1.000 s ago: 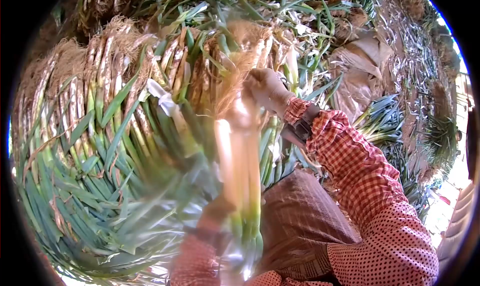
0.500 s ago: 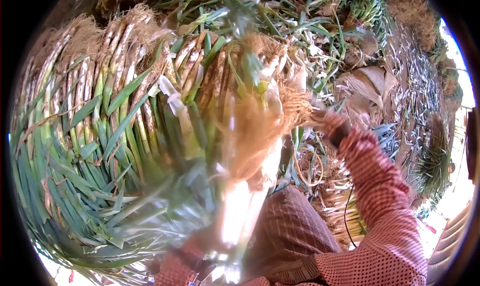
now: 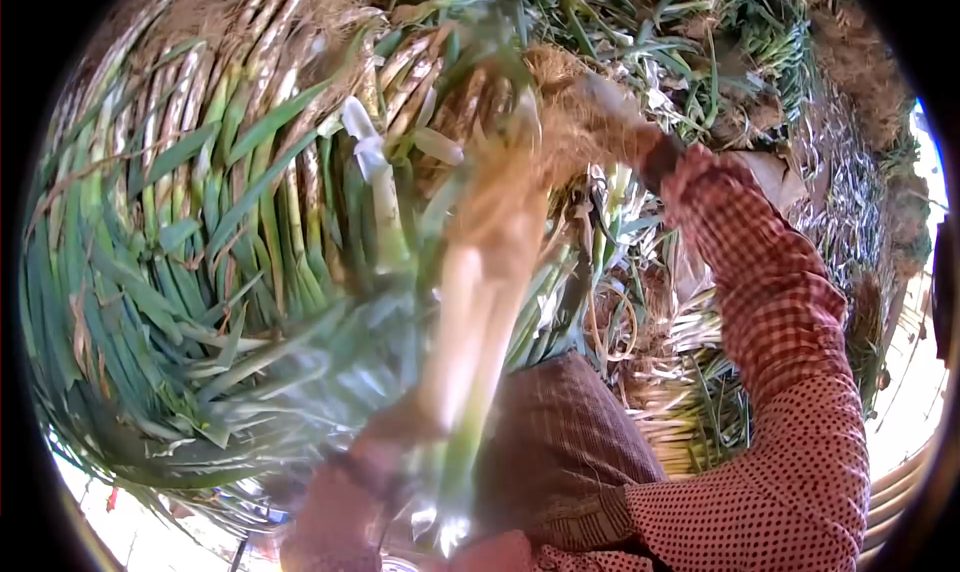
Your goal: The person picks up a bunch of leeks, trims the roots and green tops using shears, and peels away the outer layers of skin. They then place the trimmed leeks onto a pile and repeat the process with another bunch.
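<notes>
My left hand (image 3: 385, 442), blurred at the lower middle, is wrapped round the stalks of a few long green onions (image 3: 480, 302). Their pale stalks slant up and away from me, and their brown, stringy roots (image 3: 560, 132) are at the far end. Close beside those roots is my right hand (image 3: 645, 147), at the end of a checked sleeve. Motion smears its fingers. A pale streak lies just beyond it, too blurred to name.
A thick pile of green onions (image 3: 200, 222), roots outward, fills the left side. My covered knee (image 3: 580, 422) is below the held stalks. Loose leaf trimmings (image 3: 650, 42) lie at the back. More pale stalks (image 3: 665, 422) lie to the right of my knee.
My right hand has moved up and slightly left along the roots. The held green onions stay in my left hand. The view has shifted a little.
</notes>
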